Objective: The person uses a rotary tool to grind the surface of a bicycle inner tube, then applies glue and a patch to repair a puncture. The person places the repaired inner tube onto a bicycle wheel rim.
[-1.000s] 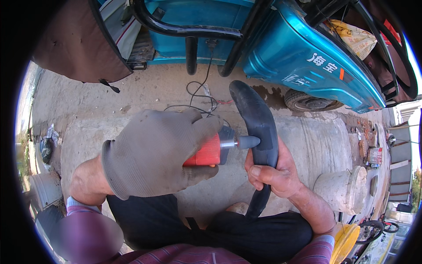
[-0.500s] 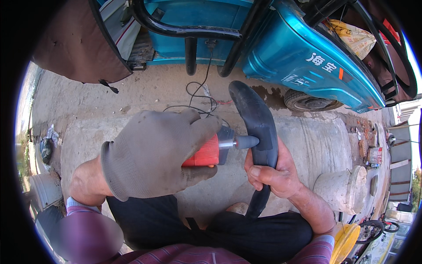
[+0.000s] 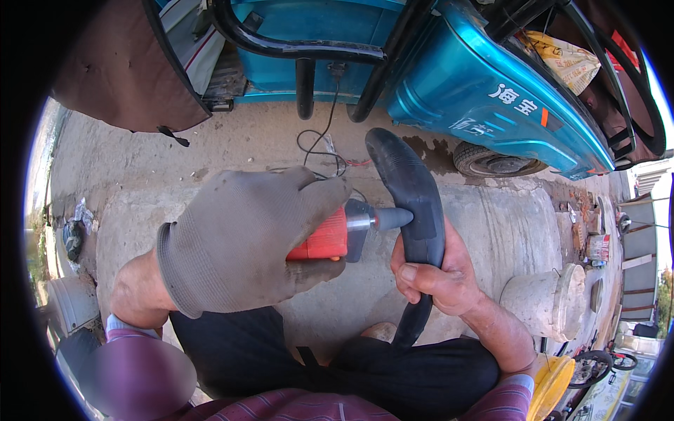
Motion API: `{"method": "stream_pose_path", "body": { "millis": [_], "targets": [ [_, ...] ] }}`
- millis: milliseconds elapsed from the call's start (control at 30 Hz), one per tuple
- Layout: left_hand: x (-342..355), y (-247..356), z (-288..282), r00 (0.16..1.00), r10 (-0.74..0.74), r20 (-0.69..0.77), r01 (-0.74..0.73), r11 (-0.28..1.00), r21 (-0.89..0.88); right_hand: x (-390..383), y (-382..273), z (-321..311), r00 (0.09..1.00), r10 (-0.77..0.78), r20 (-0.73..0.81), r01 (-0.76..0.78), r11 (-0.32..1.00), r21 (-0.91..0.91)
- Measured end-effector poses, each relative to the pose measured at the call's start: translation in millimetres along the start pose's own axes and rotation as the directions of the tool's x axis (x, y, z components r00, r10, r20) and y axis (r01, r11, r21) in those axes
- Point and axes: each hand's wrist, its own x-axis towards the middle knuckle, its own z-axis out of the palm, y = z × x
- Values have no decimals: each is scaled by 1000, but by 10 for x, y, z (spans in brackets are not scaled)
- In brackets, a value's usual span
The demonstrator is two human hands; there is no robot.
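Note:
My left hand [image 3: 235, 242], in a grey knit glove, is closed around a red power drill [image 3: 326, 237]. From the drill's metal chuck [image 3: 360, 222] sticks out a grey rounded cone-shaped bit [image 3: 393, 219]. Its tip touches the side of a black rubber inner tube [image 3: 415, 186], which curves upright in front of me. My bare right hand [image 3: 446, 277] grips the tube below that spot, thumb across the near face and fingers behind. The tube's lower end reaches down between my knees. Most of the drill's handle is hidden by the glove.
A blue three-wheeled vehicle [image 3: 484, 91] with black bars stands ahead. A black cable [image 3: 330, 123] runs from it and lies looped on the concrete. White buckets [image 3: 537, 303] and a yellow one [image 3: 551, 386] stand at my right. A brown cover [image 3: 130, 67] hangs at far left.
My left hand and the drill have shifted slightly up and left, and the bit's tip sits a little higher on the tube. My right hand and the tube look almost still.

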Motion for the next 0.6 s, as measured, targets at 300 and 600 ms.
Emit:
{"method": "stream_pose_path", "body": {
  "millis": [300, 600],
  "targets": [
    [-21, 19, 2, 1000, -3, 9, 4, 1000, -9, -19, 6, -10, 1000, 6, -2, -6, 1000, -29],
    [-12, 25, 11, 999, 0, 34, 0, 1000, -18, -20, 4, -21, 1000, 4, 7, -4, 1000, -18]
  ]
}}
